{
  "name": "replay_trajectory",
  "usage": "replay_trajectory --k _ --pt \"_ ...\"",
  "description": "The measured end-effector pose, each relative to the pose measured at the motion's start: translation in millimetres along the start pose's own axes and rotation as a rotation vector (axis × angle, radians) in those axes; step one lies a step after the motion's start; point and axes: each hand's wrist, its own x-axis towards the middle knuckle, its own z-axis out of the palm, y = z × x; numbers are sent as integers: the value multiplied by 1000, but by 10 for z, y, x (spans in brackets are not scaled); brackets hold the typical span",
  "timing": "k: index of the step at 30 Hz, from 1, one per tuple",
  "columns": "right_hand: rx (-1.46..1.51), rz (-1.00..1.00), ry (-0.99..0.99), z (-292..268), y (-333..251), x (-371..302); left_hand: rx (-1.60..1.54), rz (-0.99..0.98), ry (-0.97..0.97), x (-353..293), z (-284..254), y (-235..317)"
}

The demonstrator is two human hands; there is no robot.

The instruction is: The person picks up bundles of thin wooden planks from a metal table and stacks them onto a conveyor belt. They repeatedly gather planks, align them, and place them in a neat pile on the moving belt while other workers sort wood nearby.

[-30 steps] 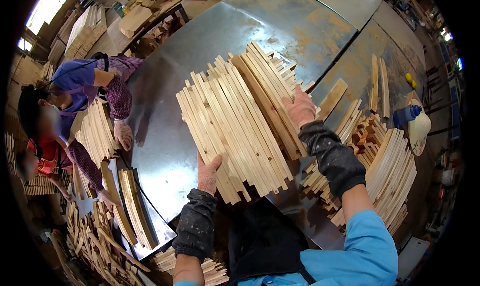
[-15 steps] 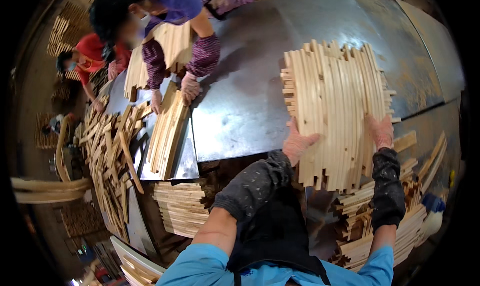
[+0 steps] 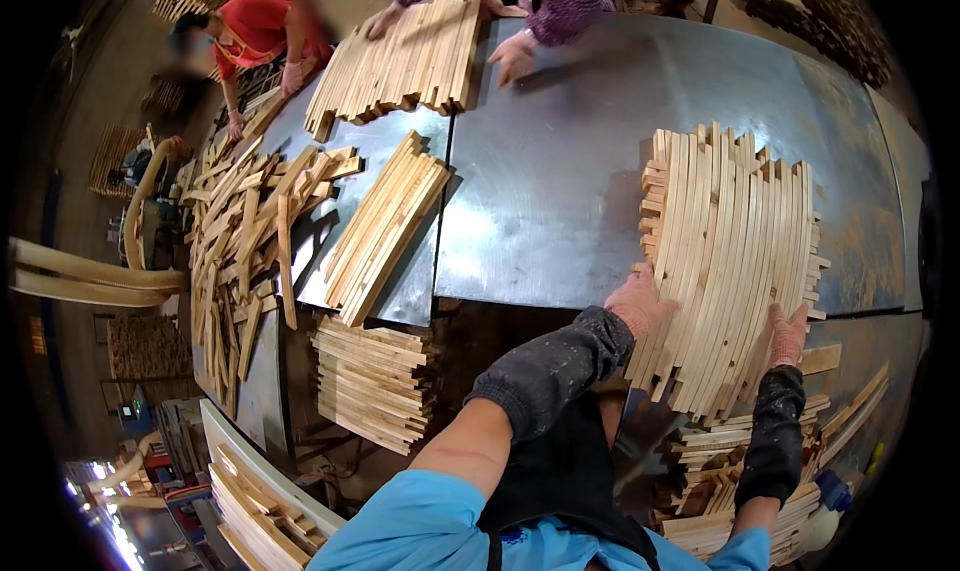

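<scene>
A broad stack of pale wooden strips (image 3: 722, 271) lies at the right of the metal table, its strip ends uneven and its near end sticking out past the table edge. My left hand (image 3: 640, 303), in a pinkish glove, grips the stack's left side near the front. On the opposite side my right hand (image 3: 787, 336), gloved alike, presses against the outer strips. The fingers of both hands are partly hidden against the wood. Under the upper strips, crosswise strip ends (image 3: 652, 203) poke out along the sides.
A smaller bundle of strips (image 3: 385, 231) and a jumbled pile of strips (image 3: 240, 241) lie at left. Across the metal table (image 3: 540, 211), a co-worker's hand (image 3: 514, 57) hovers near a wide row of strips (image 3: 400, 61). More strips are stacked below (image 3: 370, 381) and beside my right arm (image 3: 740, 471).
The view has swung, so the table sits further right. The co-worker has let go of the smaller bundle and moved to the far row. Both my hands remain at the stack's sides.
</scene>
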Motion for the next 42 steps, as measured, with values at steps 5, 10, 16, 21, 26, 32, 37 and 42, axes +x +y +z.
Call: replay_trajectory --k 5,10,16,21,26,32,37,42 --pt "-189 45 0 -78 -404 -107 -322 116 -85 -253 -266 -207" --pt "-146 -201 155 19 -1117 -809 -432 210 404 -650 -757 -1645" --pt "767 -287 -305 897 -2076 -2574 71 -287 1000 -1165 -2633 -3902" --pt "431 -76 -904 1965 -2577 -3821 297 -677 760 -1304 -3747 -4800" --pt "381 113 -1325 3235 -3117 -4604 163 -582 633 -1418 -4058 -5102" --pt "182 -549 -1060 4687 -3578 -4692 34 -465 612 -1884 -3518 -4797" --pt "241 -132 -946 4606 -3830 -4627 -472 -366 292 -2155 -2806 -4633" --pt "53 -253 -1005 4512 -3828 -4128 -550 -390 421 -2206 -2060 -4263"
